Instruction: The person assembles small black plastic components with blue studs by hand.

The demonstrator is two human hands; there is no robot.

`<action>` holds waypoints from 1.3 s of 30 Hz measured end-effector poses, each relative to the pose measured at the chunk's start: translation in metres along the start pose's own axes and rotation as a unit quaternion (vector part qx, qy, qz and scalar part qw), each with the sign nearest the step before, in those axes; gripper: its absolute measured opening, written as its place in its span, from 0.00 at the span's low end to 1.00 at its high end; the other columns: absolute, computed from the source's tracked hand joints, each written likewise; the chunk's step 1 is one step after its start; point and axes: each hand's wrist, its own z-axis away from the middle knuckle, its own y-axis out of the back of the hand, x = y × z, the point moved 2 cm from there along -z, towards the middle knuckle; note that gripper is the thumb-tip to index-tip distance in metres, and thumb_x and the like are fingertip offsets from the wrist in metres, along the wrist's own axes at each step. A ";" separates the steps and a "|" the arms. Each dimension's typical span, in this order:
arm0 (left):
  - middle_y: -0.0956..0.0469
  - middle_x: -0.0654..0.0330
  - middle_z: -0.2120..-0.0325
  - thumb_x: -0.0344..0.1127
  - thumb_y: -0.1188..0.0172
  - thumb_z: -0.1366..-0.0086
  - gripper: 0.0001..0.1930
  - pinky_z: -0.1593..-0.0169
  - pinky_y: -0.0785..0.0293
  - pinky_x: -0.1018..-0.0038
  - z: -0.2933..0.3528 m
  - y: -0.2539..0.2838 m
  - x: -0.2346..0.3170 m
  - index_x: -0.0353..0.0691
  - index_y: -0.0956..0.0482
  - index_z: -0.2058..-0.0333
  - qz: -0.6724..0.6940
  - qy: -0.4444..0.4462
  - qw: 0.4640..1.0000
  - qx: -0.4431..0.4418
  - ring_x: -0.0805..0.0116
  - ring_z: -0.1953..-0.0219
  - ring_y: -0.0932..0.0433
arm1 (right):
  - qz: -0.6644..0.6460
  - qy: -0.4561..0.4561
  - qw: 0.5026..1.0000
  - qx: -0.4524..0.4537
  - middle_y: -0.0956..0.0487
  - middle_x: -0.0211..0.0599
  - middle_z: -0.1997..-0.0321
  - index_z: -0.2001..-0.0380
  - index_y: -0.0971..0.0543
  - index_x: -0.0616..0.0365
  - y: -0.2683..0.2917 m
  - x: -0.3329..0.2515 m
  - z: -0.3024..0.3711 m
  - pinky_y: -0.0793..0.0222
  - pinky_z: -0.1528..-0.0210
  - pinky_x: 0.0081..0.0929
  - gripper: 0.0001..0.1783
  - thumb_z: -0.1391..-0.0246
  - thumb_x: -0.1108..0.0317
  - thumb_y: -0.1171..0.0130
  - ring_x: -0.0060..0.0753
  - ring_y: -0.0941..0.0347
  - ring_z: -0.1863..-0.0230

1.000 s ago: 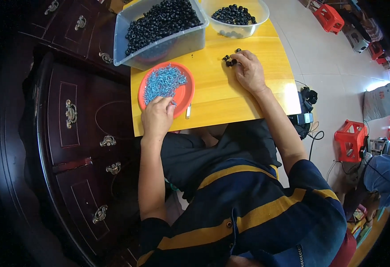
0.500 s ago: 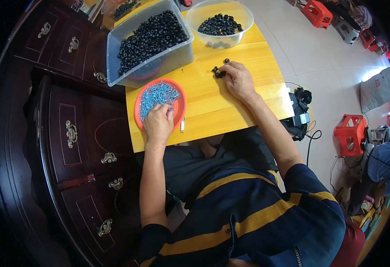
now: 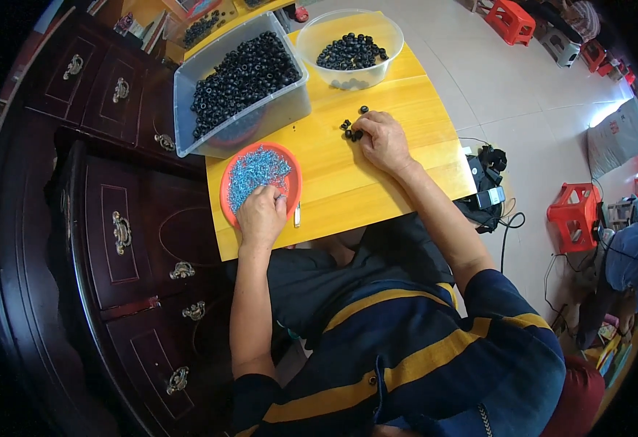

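My left hand (image 3: 262, 216) is over the near side of a shallow orange bowl (image 3: 296, 186). Its fingers are curled in a pinch, and what they hold is hidden. A heap of tiny shiny blue-silver pieces (image 3: 257, 171), possibly screws, fills much of the bowl. On the yellow table, my right hand (image 3: 386, 143) rests with bent fingertips touching a small cluster of black round pieces (image 3: 349, 134). Its fingers are closed together; whether a piece is between them is hidden. Just beyond lies one separate black round piece (image 3: 364, 109).
A large clear bin (image 3: 290, 109) full of black ring-shaped pieces stands on the table (image 3: 333, 182) at the far left. Beside it is a round clear tub (image 3: 395, 54) with more. A small silver strip (image 3: 297, 215) lies by the bowl. Dark drawers (image 3: 126, 233) flank the left side.
My left hand has drawn back slightly toward me within the bowl, its fingers more curled. My right hand stays at the black pieces. The view has shifted a little.
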 end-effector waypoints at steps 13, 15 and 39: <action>0.21 0.51 0.71 0.32 0.40 0.42 0.05 0.63 0.26 0.55 0.004 0.006 -0.003 0.36 0.23 0.70 0.007 -0.022 1.000 0.008 0.47 0.67 0.21 | -0.019 0.012 1.000 -0.007 0.19 0.43 0.62 0.70 0.19 0.59 0.001 0.003 0.004 0.27 0.52 0.40 0.12 0.59 0.82 0.47 0.50 0.24 0.55; 0.21 0.51 0.71 0.31 0.40 0.42 0.05 0.64 0.26 0.56 0.003 0.009 -0.001 0.36 0.23 0.70 0.015 -0.024 0.999 0.025 0.48 0.68 0.21 | -0.016 0.019 1.000 -0.003 0.19 0.43 0.62 0.70 0.19 0.59 0.004 0.004 0.008 0.27 0.52 0.41 0.12 0.59 0.82 0.47 0.51 0.24 0.55; 0.21 0.51 0.71 0.28 0.38 0.41 0.03 0.67 0.24 0.61 0.001 -0.011 0.114 0.37 0.22 0.68 0.140 -0.167 0.973 0.078 0.49 0.69 0.21 | -0.366 -0.207 0.889 -0.183 0.21 0.36 0.75 0.67 0.18 0.61 0.017 -0.050 0.071 0.30 0.68 0.26 0.17 0.37 0.56 0.42 0.24 0.26 0.72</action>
